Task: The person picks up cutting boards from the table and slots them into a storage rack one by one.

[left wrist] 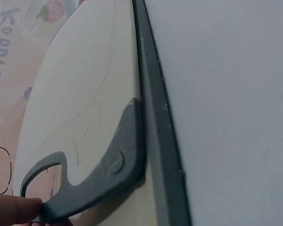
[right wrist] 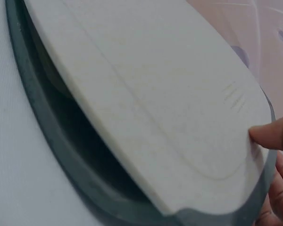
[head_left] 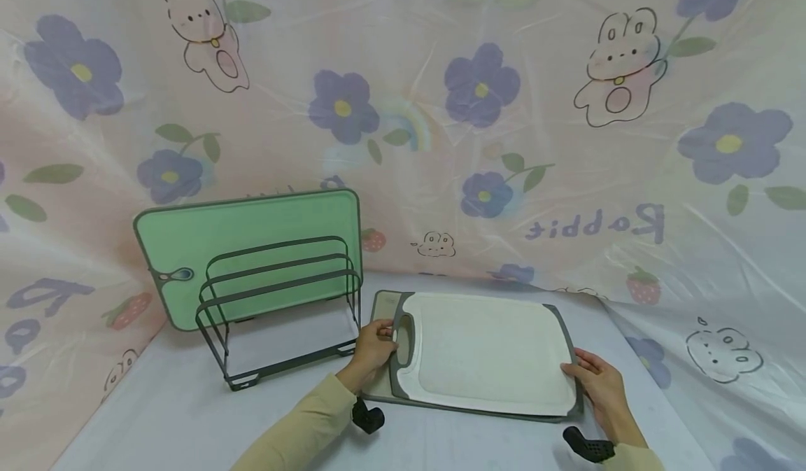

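Top board: smooth cream plastic cutting board with rounded grey rim (head_left: 485,348), lying on a second grey-edged board (head_left: 380,310) on the pale table (head_left: 176,415).
Left hand (head_left: 374,345): fingers curled at the handle-hole end.
Right hand (head_left: 601,383): pinching the opposite edge, which seems slightly raised.
Rack: dark wire rack (head_left: 277,310), holding a matte green board (head_left: 245,236) upright.

A white cutting board (head_left: 488,348) with a dark grey rim and a handle cut-out is held between both hands, its handle end at the left hand (head_left: 376,345), its far end at the right hand (head_left: 601,383). It is lifted slightly off a second grey-edged board (right wrist: 61,141) lying directly beneath.
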### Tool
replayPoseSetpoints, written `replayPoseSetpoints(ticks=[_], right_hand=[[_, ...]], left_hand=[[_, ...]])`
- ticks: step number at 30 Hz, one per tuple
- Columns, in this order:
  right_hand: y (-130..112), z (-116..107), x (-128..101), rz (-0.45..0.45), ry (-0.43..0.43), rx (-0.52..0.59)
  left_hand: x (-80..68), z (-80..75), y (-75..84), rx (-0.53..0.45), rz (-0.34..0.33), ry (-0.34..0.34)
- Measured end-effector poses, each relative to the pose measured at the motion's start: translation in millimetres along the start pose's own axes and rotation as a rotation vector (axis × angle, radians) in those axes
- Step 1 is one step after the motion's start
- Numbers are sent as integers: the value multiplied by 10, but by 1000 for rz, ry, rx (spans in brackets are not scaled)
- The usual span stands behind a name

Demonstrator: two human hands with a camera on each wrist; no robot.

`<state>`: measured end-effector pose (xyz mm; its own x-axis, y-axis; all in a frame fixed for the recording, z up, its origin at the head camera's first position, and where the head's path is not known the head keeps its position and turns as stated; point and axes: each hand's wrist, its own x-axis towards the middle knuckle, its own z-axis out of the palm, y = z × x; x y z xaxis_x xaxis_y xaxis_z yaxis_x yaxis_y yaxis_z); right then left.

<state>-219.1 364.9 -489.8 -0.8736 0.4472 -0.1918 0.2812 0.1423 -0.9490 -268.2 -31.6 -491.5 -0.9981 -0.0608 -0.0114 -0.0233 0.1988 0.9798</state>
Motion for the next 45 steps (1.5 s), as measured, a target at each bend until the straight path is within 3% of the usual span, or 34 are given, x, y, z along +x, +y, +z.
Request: replayPoseSetpoints(ticks=[6,17,23,37,45], right_hand=[[-3,-24,-2,19,62,-38],[-39,-94,-10,71,107,38],[-89,-112,-17,58,119,6],[-210,-140,-95,48,162,39],[-264,-207,-143,-19,148,128]], left_hand=[[17,26,-9,-30,5,12],[-22,41,70,-83,-29,5],[-39,41,142,-115,-41,0],[-40,34,235,-215,0,-17],[-24,36,314,-234,24,-16]])
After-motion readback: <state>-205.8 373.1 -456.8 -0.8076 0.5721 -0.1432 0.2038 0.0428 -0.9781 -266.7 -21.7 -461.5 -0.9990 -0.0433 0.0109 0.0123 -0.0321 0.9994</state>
